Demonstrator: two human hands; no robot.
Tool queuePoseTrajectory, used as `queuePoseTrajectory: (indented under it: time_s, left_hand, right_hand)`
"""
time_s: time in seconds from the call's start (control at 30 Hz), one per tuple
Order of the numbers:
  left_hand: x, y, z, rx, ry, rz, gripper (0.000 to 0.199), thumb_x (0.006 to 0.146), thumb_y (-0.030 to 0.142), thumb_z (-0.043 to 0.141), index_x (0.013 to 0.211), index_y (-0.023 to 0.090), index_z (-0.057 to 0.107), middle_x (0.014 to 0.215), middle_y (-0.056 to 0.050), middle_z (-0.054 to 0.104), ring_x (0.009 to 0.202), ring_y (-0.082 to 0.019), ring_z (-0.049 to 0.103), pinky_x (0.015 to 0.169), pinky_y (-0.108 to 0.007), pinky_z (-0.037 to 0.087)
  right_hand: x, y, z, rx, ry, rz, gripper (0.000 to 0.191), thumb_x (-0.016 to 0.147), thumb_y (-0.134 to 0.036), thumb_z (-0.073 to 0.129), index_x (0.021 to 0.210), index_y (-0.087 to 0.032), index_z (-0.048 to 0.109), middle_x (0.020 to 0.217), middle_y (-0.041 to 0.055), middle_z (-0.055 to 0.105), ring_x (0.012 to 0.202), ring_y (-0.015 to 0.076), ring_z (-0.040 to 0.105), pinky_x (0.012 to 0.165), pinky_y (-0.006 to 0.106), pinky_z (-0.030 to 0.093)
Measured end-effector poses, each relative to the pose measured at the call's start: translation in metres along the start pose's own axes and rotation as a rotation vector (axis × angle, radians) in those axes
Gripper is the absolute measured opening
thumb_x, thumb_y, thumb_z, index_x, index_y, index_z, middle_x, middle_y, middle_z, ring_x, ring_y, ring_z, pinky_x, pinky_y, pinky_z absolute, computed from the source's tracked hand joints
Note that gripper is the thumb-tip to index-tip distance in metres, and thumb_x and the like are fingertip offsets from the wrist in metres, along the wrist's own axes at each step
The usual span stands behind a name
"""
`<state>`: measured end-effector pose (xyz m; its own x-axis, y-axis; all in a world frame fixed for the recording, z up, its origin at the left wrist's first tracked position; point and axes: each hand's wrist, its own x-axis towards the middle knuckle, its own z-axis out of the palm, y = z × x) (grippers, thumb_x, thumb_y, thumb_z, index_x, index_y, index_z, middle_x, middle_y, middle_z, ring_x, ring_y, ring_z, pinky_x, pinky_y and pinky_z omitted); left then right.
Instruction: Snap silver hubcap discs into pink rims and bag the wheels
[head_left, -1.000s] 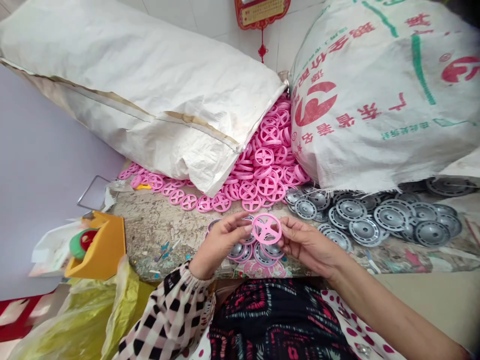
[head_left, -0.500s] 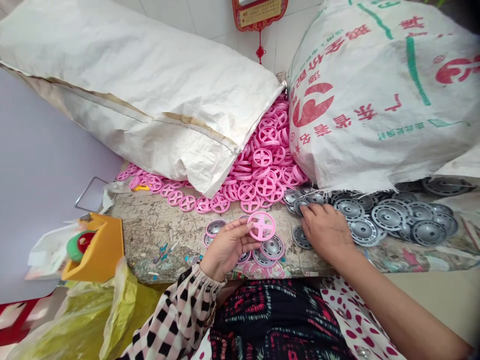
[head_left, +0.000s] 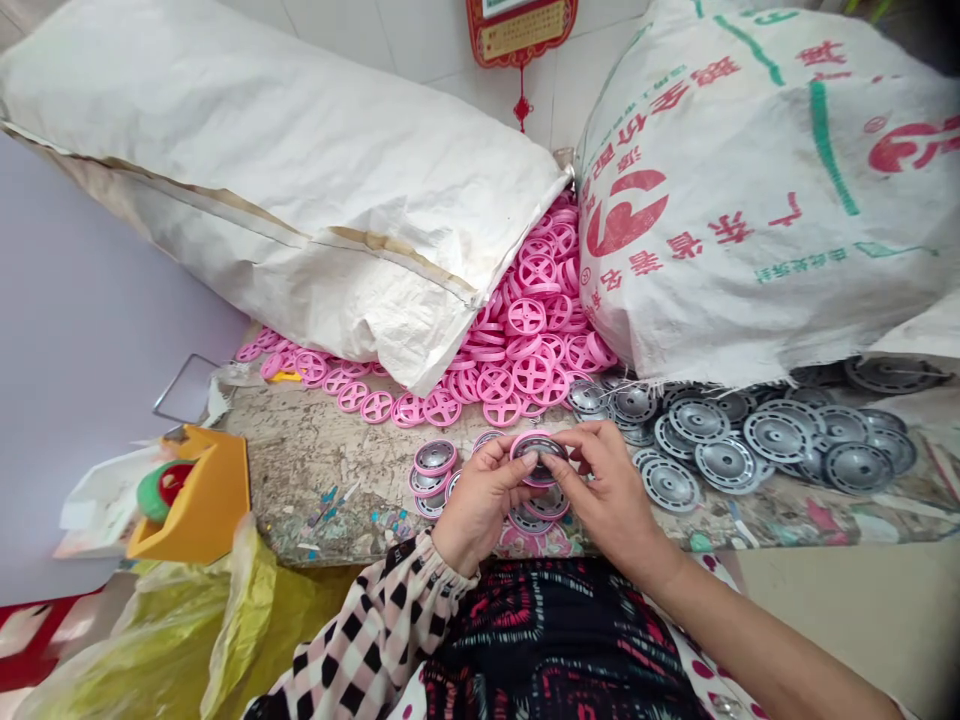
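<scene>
Over the front of the worn table [head_left: 285, 480], my left hand [head_left: 480, 497] is closed on a pink plastic wheel [head_left: 537, 436] by its left edge. A grey disc [head_left: 541, 460] lies on the wheel's face, inside the pink rim. My right hand [head_left: 609, 490] pinches the grey disc at its right side, thumb on top. Whether the disc is fully seated I cannot tell. Under and beside my hands lie several pink wheels with grey discs in them [head_left: 435, 458], partly hidden by my fingers.
A heap of pink wheels [head_left: 526, 316] spills from a white sack [head_left: 285, 180]. Grey discs [head_left: 726, 464] lie in a pile before a printed sack [head_left: 720, 230] on the right. At the left stand an orange tape dispenser [head_left: 217, 490] and a yellow plastic bag [head_left: 187, 640].
My right hand has come left from the grey pile with a grey disc and brought it onto the pink wheel. My left hand still holds that wheel, now tilted flatter.
</scene>
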<state>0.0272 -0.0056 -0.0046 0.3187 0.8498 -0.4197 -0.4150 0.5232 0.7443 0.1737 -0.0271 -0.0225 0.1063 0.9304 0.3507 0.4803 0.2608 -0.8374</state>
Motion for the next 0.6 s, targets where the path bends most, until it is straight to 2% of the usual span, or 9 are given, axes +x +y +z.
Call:
queuePoseTrajectory:
  time_s: [0.07,0.17,0.33,0.6]
  left_hand:
    - [0.0,-0.001,-0.001,0.01,0.01,0.022,0.029,0.067,0.021,0.079,0.09,0.015,0.063,0.085,-0.001,0.068,0.071,-0.012,0.065,0.066,-0.025,0.055]
    - [-0.001,0.001,-0.001,0.023,0.004,0.043,0.029,0.067,0.021,0.079,0.09,0.014,0.063,0.087,-0.002,0.068,0.07,-0.012,0.064,0.064,-0.024,0.055]
    - [-0.003,0.003,-0.001,0.037,-0.002,0.038,0.029,0.065,0.022,0.08,0.087,0.015,0.062,0.083,-0.001,0.068,0.07,-0.012,0.064,0.064,-0.026,0.056]
    - [-0.001,-0.005,-0.003,0.083,0.11,0.052,0.031,0.057,0.024,0.082,0.078,0.014,0.061,0.073,0.001,0.064,0.059,-0.011,0.059,0.049,-0.021,0.049]
  right_hand:
    - [-0.001,0.002,0.001,0.018,-0.024,0.019,0.026,0.086,-0.032,0.059,0.108,-0.019,0.059,0.1,0.0073,0.055,0.083,0.0178,0.055,0.074,0.033,0.048]
    - [0.003,0.004,-0.002,0.11,-0.142,0.127,0.035,0.085,-0.031,0.06,0.118,-0.021,0.053,0.097,0.0046,0.06,0.075,0.0158,0.056,0.072,0.032,0.048]
    - [0.007,0.003,-0.006,0.216,-0.309,0.202,0.026,0.085,-0.032,0.059,0.109,-0.022,0.059,0.091,0.0023,0.065,0.078,0.0163,0.059,0.07,0.029,0.048]
    - [-0.01,0.0,0.008,0.176,-0.193,0.183,0.016,0.085,-0.03,0.058,0.098,-0.021,0.061,0.075,-0.0008,0.061,0.066,0.0136,0.054,0.061,0.025,0.043]
